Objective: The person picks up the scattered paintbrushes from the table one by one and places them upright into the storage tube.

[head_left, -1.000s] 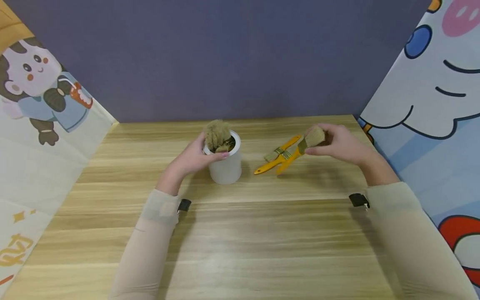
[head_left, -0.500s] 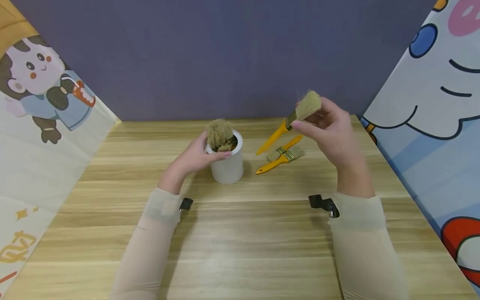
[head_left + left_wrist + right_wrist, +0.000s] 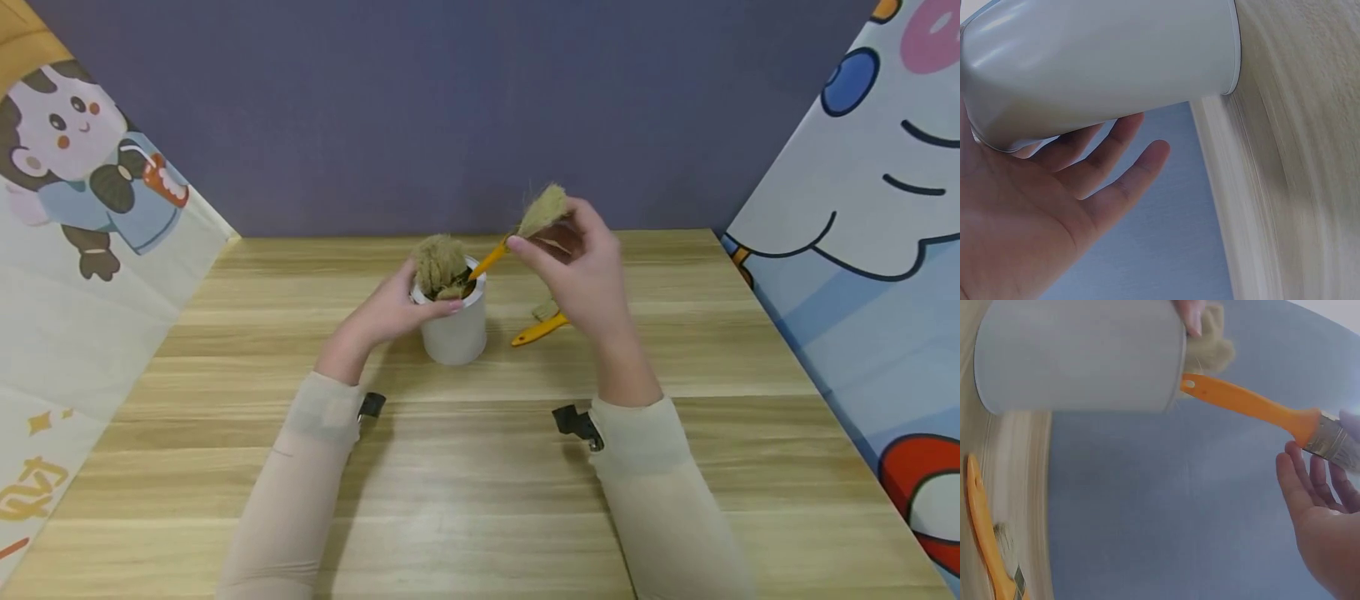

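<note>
A white cylindrical can (image 3: pixel 454 335) stands upright on the table, with brush bristles (image 3: pixel 438 260) bunched up out of its mouth. My left hand (image 3: pixel 383 312) grips the can near its rim, thumb along the front and fingers round the far side. In my right hand (image 3: pixel 585 267) is a paintbrush (image 3: pixel 1244 402) with an orange handle, pinched at its metal ferrule. Its bristles point up and to the right; the handle slants down, its tip right at the can's mouth. The right wrist view shows the handle end overlapping the rim.
On the wooden table (image 3: pixel 465 475), right of the can, lie two more paintbrushes; one orange handle (image 3: pixel 538 332) shows, partly covered by my right hand. A dark blue-grey panel (image 3: pixel 450 117) rises behind the table. Cartoon-printed panels (image 3: pixel 855 192) flank both sides.
My right hand has lifted the paintbrush off the table beside the other two and carried it left to the can's mouth. My left hand has stayed on the can.
</note>
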Demonstrator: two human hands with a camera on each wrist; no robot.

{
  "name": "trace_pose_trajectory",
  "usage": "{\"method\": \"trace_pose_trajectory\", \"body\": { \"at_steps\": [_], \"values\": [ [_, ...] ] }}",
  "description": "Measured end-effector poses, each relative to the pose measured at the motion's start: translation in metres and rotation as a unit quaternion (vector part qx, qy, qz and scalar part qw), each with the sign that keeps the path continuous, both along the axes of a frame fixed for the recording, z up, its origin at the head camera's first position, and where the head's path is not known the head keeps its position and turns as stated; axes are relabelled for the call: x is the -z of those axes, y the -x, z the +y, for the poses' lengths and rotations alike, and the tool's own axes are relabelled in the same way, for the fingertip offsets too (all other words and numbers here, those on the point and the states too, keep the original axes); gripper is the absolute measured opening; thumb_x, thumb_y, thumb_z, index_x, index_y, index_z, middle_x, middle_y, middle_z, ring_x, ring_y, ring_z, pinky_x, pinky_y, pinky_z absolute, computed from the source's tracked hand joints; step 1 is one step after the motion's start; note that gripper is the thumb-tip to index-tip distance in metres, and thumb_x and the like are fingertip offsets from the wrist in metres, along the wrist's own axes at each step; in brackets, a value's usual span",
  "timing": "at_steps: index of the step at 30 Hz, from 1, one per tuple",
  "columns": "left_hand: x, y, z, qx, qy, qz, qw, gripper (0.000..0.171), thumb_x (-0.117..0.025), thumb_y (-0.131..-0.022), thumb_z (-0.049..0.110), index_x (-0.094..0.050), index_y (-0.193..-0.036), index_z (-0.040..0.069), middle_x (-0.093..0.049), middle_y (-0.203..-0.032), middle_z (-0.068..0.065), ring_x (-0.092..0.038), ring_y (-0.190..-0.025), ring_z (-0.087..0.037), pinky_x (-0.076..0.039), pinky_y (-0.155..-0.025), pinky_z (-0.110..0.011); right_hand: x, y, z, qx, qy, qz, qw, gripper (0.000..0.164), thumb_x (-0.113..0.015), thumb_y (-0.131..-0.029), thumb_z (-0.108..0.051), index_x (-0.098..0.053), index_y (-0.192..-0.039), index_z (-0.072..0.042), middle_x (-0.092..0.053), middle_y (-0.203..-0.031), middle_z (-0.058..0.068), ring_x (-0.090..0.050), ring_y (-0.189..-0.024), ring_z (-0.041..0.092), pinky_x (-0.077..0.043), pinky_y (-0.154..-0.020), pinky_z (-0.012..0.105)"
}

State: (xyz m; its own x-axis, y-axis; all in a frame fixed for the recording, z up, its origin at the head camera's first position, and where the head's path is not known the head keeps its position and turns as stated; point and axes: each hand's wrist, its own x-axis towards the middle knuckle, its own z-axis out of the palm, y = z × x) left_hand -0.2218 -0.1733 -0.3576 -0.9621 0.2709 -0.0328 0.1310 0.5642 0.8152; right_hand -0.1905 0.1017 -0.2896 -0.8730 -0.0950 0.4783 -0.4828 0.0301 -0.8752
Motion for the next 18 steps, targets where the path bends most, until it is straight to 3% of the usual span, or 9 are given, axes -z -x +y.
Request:
{"method": "trace_pose_trajectory", "body": {
  "at_steps": [6, 11, 14, 18],
  "values": [
    [-0.001, 0.000, 0.000, 0.008, -0.012, -0.001, 0.9999, 0.104, -0.083, -0.089, 0.056, -0.021, -0.170, 0.032, -0.040, -0.170, -0.007, -0.038, -0.158, -0.033, -0.032, -0.130, -0.058, 0.004, 0.007, -0.018, -0.021, -0.092, -0.038, 0.995, 0.041, -0.083, -0.095, -0.019, -0.061, -0.129, -0.008, -0.070, -0.115, 0.010, -0.073, -0.114, 0.021, -0.059, -0.109, 0.032],
    [0.000, 0.000, -0.002, 0.008, -0.011, -0.003, 0.9999, 0.104, -0.082, -0.089, 0.058, -0.022, -0.169, 0.032, -0.036, -0.172, -0.005, -0.035, -0.160, -0.032, -0.033, -0.129, -0.059, 0.011, 0.015, -0.031, -0.047, -0.184, -0.087, 0.978, 0.056, -0.082, -0.096, -0.028, -0.059, -0.146, -0.014, -0.069, -0.130, 0.008, -0.069, -0.124, 0.023, -0.056, -0.114, 0.039],
    [0.001, 0.001, -0.002, 0.018, -0.022, 0.007, 0.9996, 0.100, -0.083, -0.089, 0.055, -0.025, -0.168, 0.033, -0.038, -0.171, -0.004, -0.037, -0.158, -0.030, -0.034, -0.129, -0.058, 0.017, 0.018, -0.038, -0.065, -0.251, -0.083, 0.962, 0.055, -0.080, -0.097, -0.029, -0.060, -0.146, -0.015, -0.068, -0.134, 0.005, -0.067, -0.130, 0.026, -0.053, -0.116, 0.044],
    [0.003, 0.004, -0.002, 0.039, -0.040, 0.030, 0.9979, 0.094, -0.085, -0.091, 0.045, -0.029, -0.166, 0.032, -0.047, -0.164, -0.004, -0.045, -0.153, -0.028, -0.036, -0.128, -0.056, 0.025, 0.021, -0.045, -0.076, -0.303, -0.042, 0.949, 0.044, -0.081, -0.097, -0.027, -0.066, -0.136, -0.015, -0.071, -0.127, 0.004, -0.068, -0.125, 0.025, -0.054, -0.114, 0.046]
  ]
}}
